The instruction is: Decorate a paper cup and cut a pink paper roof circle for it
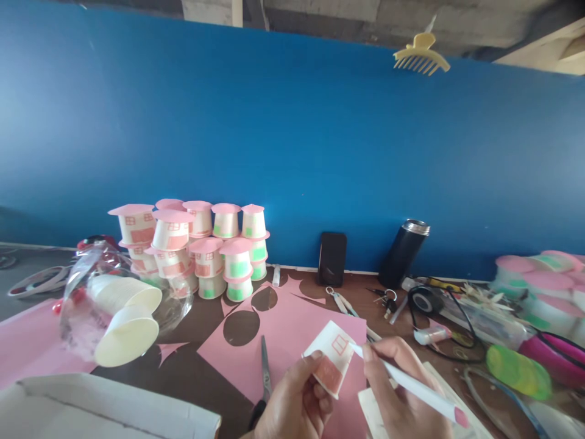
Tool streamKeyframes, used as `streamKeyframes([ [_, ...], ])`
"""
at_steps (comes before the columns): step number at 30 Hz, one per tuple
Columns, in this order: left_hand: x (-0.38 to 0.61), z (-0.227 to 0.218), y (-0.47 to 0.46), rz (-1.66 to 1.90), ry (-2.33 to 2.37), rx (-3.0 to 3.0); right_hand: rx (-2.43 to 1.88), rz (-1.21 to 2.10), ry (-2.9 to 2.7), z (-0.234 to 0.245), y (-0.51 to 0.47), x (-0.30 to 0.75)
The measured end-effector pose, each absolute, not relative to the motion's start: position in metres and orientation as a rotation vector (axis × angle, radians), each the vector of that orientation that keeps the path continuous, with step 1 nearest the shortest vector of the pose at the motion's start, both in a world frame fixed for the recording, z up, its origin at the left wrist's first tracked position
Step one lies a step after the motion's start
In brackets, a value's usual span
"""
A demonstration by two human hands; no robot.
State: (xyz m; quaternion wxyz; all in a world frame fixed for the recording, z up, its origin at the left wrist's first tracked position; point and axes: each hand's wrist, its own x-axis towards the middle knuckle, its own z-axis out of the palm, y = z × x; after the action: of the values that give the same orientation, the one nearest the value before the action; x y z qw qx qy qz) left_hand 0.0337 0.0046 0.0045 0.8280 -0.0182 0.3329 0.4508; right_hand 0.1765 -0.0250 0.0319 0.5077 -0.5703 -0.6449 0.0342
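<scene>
My left hand (297, 393) grips a small white paper cup (328, 347), tilted, with a red-outlined window and a solid red patch drawn on its side. In my right hand (395, 381) is a white marker (420, 388) with a pink end; its tip is at or very near the drawn window. Beneath both hands lies a pink paper sheet (292, 311) with round holes cut from it. Scissors (265, 372) rest just left of my left hand, their handles partly hidden.
Stacked paper cups (212, 256) with pink discs stand against the blue wall (292, 134). Plain cups (128, 335) spill from a clear bag at left, behind a white box (114, 402). A phone (332, 259), a black flask (404, 253) and keys (388, 299) are behind my hands.
</scene>
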Motion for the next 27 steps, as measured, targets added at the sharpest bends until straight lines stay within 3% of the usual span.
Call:
streamKeyframes([
  [27,0.0343,0.0042,0.002,0.982,0.714,0.033,-1.398,0.138,-1.509,0.0359,-0.0248,0.1704],
])
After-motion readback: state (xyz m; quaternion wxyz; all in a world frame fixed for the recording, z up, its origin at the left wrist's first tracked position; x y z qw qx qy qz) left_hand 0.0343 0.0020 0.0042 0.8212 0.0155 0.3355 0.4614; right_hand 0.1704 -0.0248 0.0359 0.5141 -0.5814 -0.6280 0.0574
